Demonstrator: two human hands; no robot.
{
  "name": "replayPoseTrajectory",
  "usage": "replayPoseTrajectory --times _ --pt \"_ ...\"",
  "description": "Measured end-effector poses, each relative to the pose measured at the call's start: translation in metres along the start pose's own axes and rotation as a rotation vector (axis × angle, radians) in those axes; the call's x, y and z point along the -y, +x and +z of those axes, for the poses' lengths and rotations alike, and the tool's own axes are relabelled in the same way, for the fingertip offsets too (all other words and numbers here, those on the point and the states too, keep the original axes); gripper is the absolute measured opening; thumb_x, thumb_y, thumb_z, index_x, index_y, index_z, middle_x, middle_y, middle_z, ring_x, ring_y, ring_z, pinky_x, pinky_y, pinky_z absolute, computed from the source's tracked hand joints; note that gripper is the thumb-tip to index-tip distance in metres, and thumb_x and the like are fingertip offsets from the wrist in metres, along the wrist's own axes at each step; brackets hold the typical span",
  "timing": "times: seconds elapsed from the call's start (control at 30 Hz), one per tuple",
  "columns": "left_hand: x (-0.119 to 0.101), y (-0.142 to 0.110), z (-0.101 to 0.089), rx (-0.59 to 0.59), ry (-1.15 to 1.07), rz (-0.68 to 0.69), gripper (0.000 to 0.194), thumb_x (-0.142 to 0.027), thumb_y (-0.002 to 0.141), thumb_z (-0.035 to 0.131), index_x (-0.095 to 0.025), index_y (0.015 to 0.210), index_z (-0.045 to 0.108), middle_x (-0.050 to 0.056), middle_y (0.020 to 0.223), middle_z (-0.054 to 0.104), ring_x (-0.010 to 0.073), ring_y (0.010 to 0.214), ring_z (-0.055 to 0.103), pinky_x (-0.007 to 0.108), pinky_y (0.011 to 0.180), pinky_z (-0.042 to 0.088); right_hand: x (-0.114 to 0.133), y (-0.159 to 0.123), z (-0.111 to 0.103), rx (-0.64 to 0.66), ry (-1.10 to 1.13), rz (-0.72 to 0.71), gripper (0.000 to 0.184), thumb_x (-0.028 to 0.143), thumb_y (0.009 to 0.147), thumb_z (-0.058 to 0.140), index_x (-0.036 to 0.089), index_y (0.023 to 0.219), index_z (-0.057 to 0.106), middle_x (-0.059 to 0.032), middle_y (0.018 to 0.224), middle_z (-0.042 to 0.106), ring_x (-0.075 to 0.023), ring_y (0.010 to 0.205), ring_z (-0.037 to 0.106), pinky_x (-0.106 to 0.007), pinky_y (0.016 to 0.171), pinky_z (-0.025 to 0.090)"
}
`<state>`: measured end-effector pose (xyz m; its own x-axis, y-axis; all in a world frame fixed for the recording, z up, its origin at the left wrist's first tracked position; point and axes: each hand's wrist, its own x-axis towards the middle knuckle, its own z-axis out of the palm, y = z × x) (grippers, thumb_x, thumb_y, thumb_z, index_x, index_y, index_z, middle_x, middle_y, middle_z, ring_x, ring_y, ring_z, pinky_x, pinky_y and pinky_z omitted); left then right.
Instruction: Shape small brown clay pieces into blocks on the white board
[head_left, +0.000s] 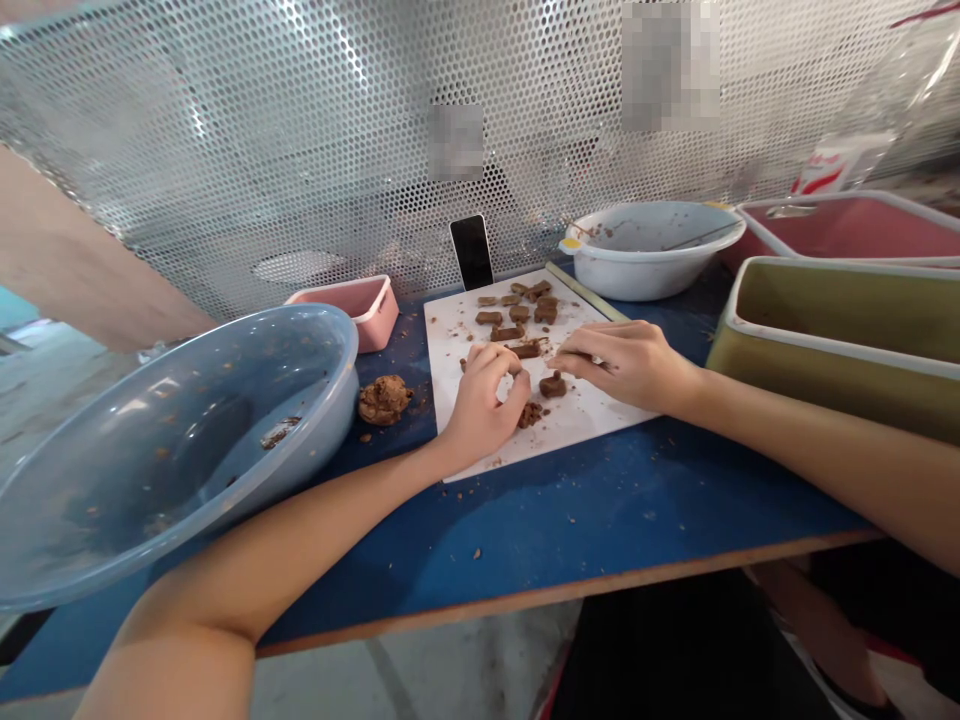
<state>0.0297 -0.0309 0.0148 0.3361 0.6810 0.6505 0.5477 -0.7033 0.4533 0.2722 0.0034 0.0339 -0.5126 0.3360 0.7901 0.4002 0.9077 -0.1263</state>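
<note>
Over the white board (465, 450), my left hand (491, 395) is closed, its fingers curled toward the thumb; whatever may be between them is hidden. My right hand (630, 362) rests on the board's right side, fingers bent and pressed together, its fingertips hiding anything in them. Just beyond the hands lies a brown clay-like strip (529, 350). A small brown lump (553, 386) sits between the hands, and loose brown crumbs (529, 414) lie beside my left thumb. Several short, shaped brown pieces (519, 313) are spread over the far half of the board.
A large blue basin (341, 370) and a rough brown lump (384, 400) are left of the board. Behind stand a pink box (379, 315), a phone (472, 252) and a white basin (645, 275). An olive bin (840, 345) is at right, before perforated metal mesh (360, 130).
</note>
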Motion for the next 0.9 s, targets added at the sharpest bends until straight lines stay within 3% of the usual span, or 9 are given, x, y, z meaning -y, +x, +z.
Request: replayPoseTrajectory --times 0.17,0.23,0.37,0.47,0.63,0.8,0.9 --pt "0.0 0.0 0.0 0.005 -0.004 0.003 0.021 -0.024 0.109 0.055 -0.024 0.089 0.052 0.005 0.096 0.065 0.025 0.101 0.06 0.045 0.098 0.05 -0.004 -0.001 -0.002 0.075 -0.055 0.065 0.044 0.038 0.118 0.048 0.024 0.081 0.066 0.0007 0.066 0.07 -0.0157 0.061 0.068 -0.029 0.066 0.054" --pt "0.0 0.0 0.0 -0.003 -0.011 0.009 0.02 -0.022 0.108 0.056 -0.024 0.089 0.051 0.005 0.096 0.065 0.0247 0.101 0.059 0.045 0.097 0.05 -0.004 -0.001 -0.001 0.082 -0.061 0.086 0.041 0.037 0.119 0.047 0.024 0.088 0.07 0.0011 0.069 0.073 -0.0152 0.063 0.07 -0.028 0.066 0.055" --pt "-0.001 0.0 0.001 -0.011 -0.016 0.016 0.021 -0.019 0.107 0.056 -0.024 0.087 0.05 0.005 0.095 0.064 0.0245 0.1 0.059 0.044 0.096 0.05 -0.003 -0.003 0.005 0.02 -0.019 0.108 0.015 0.032 0.113 0.063 0.026 0.11 0.077 0.0002 0.094 0.086 -0.0179 0.082 0.081 -0.028 0.079 0.063" --pt "-0.001 0.0 0.0 0.001 0.002 0.002 0.022 -0.02 0.107 0.056 -0.025 0.087 0.049 0.005 0.095 0.065 0.025 0.101 0.059 0.045 0.096 0.051 -0.002 -0.005 0.009 -0.01 0.025 0.096 0.007 0.03 0.108 0.071 0.028 0.11 0.078 0.0011 0.102 0.088 -0.019 0.091 0.084 -0.029 0.085 0.067" --pt "-0.001 0.0 0.0 0.003 0.005 0.008 0.023 -0.022 0.109 0.057 -0.024 0.087 0.05 0.005 0.095 0.065 0.0252 0.101 0.059 0.044 0.095 0.051 -0.001 -0.005 0.007 0.007 0.038 0.032 0.012 0.034 0.109 0.072 0.025 0.104 0.078 -0.0006 0.094 0.087 -0.0182 0.082 0.082 -0.028 0.077 0.065" --pt "0.0 0.0 0.0 0.006 0.002 0.012 0.023 -0.022 0.109 0.056 -0.024 0.087 0.05 0.005 0.095 0.064 0.025 0.101 0.059 0.044 0.096 0.05 -0.002 -0.002 0.004 0.048 -0.034 0.048 0.036 0.037 0.116 0.058 0.024 0.087 0.073 0.0005 0.072 0.077 -0.0152 0.063 0.072 -0.028 0.064 0.057" --pt "0.0 -0.001 0.0 0.005 -0.005 0.008 0.022 -0.021 0.108 0.057 -0.024 0.087 0.051 0.005 0.095 0.064 0.025 0.101 0.059 0.044 0.095 0.049 -0.002 -0.002 0.006 0.02 -0.006 0.076 0.022 0.031 0.113 0.061 0.025 0.098 0.076 0.0006 0.085 0.083 -0.016 0.073 0.077 -0.027 0.071 0.06"
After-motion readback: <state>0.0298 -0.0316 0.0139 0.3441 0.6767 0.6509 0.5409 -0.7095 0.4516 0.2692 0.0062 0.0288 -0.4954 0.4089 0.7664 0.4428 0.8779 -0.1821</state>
